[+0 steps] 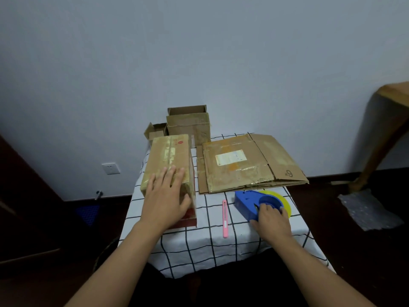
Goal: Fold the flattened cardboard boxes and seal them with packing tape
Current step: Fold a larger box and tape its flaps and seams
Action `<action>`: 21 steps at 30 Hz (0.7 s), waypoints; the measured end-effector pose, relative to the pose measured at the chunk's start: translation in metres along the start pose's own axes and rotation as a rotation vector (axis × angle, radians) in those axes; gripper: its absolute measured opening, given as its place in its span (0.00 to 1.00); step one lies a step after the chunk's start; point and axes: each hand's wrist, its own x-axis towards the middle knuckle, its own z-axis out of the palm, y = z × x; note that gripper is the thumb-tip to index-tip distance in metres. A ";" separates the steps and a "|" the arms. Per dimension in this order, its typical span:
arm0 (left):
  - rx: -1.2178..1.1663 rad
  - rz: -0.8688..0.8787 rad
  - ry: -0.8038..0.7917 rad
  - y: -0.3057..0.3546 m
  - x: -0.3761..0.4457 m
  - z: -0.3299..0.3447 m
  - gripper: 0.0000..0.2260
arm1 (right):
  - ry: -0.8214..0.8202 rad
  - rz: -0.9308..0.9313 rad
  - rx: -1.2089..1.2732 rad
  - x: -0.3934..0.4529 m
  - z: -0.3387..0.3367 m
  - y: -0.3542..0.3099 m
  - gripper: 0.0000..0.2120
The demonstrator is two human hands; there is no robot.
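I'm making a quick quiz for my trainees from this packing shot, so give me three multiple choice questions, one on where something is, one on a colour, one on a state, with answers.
1. Where does the pink knife lie?
A. Between the folded box and the tape dispenser
B. On the flat cardboard
C. Inside an open box

2. What colour is the tape dispenser?
A. Red
B. Blue
C. Green

3. What is the left hand doing?
A. Holding the knife
B. Hanging off the table
C. Resting flat on the folded box

Answers:
1. A: the knife sits on the checked cloth, the folded box to its left and the dispenser to its right.
2. B: its body is blue, with a yellow disc behind.
3. C: straight fingers lie on the box top, while the right hand curls round the dispenser.
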 end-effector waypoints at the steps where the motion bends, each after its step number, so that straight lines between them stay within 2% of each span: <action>1: -0.006 0.006 -0.008 -0.001 0.000 -0.001 0.33 | 0.020 -0.003 0.002 0.000 0.001 0.000 0.19; 6: -0.070 0.016 -0.054 -0.004 0.001 -0.013 0.32 | 0.181 -0.050 0.196 -0.005 -0.015 -0.005 0.22; 9: -0.178 -0.013 -0.045 -0.007 0.006 -0.023 0.29 | 0.234 -0.165 0.368 -0.009 -0.046 -0.013 0.22; 15: -0.543 -0.101 -0.010 -0.016 0.016 -0.046 0.24 | 0.261 -0.330 0.606 -0.016 -0.119 -0.043 0.22; 21: -1.002 -0.130 0.081 -0.040 0.026 -0.071 0.23 | 0.254 -0.545 0.574 -0.009 -0.165 -0.076 0.19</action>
